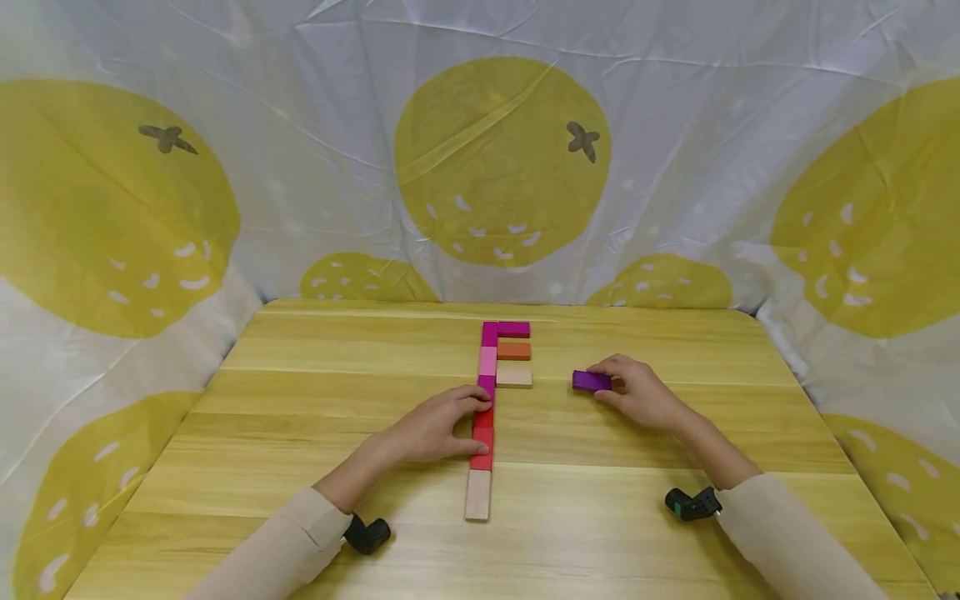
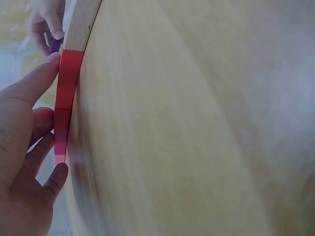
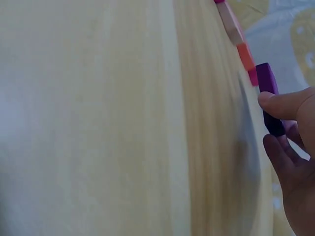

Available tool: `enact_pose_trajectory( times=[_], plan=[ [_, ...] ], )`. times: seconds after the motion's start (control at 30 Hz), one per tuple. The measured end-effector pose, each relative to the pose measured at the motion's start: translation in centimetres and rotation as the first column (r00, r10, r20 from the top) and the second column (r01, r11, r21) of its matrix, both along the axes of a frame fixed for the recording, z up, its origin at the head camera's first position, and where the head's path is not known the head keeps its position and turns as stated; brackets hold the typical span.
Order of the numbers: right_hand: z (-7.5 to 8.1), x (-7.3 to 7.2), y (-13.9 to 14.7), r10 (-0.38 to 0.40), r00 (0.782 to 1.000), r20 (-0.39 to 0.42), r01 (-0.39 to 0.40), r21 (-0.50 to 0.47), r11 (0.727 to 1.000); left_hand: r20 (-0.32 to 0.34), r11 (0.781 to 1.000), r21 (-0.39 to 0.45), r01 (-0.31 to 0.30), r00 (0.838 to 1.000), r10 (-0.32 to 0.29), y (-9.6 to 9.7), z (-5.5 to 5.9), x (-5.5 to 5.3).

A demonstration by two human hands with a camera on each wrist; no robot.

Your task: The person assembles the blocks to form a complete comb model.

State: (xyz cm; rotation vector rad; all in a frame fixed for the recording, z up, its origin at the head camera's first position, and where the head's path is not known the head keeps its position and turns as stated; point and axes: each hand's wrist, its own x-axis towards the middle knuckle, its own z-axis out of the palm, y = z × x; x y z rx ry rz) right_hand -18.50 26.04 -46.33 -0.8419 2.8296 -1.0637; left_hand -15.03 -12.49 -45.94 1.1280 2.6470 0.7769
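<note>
My right hand [image 1: 641, 396] pinches a purple block [image 1: 587, 381] between thumb and fingers, right of the other blocks. In the right wrist view, the purple block [image 3: 266, 78] is held close over the tabletop. My left hand [image 1: 431, 427] rests its thumb and fingertips along the left side of a straight row of blocks. That row runs from a magenta block [image 1: 490, 334] at the far end through a pink block [image 1: 487, 361] and a red block [image 1: 482, 448] to a pale wooden block [image 1: 477, 496] nearest me. The left fingers partly cover its middle.
Three blocks branch rightward from the row: another magenta block [image 1: 514, 330], an orange block [image 1: 513, 351] and a second pale block [image 1: 513, 378]. All lie on the wooden table [image 1: 300, 367]. A fruit-printed curtain [image 1: 667, 150] hangs behind it.
</note>
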Motion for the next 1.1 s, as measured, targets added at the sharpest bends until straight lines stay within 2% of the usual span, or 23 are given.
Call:
enact_pose_trajectory(
  times=[0.2,0.37,0.5,0.8,1.1],
  plan=[
    [-0.1,0.8,-1.7,0.081,0.996,-0.04,-0.079,0.049,0.996,-0.002,1.0,0.0,-0.003,1.0,0.003,0.0,-0.1,-0.1],
    [-0.2,1.2,-3.0,0.123,0.992,-0.022,-0.122,0.046,0.992,-0.001,1.0,-0.006,-0.002,1.0,0.002,0.0,-0.1,-0.1],
    [-0.2,1.4,-4.4,0.157,0.988,-0.009,-0.156,0.036,0.987,0.013,1.0,-0.007,-0.008,1.0,0.008,0.0,0.0,-0.1],
    [-0.2,1.3,-7.7,0.234,0.972,-0.036,-0.231,0.073,0.97,0.024,0.999,-0.014,-0.031,0.999,0.031,0.0,-0.3,-0.2],
    [-0.7,1.1,-10.2,0.209,0.975,-0.074,-0.199,0.118,0.973,0.018,0.999,-0.007,-0.033,0.999,0.033,0.0,-0.1,-0.1]
  ],
)
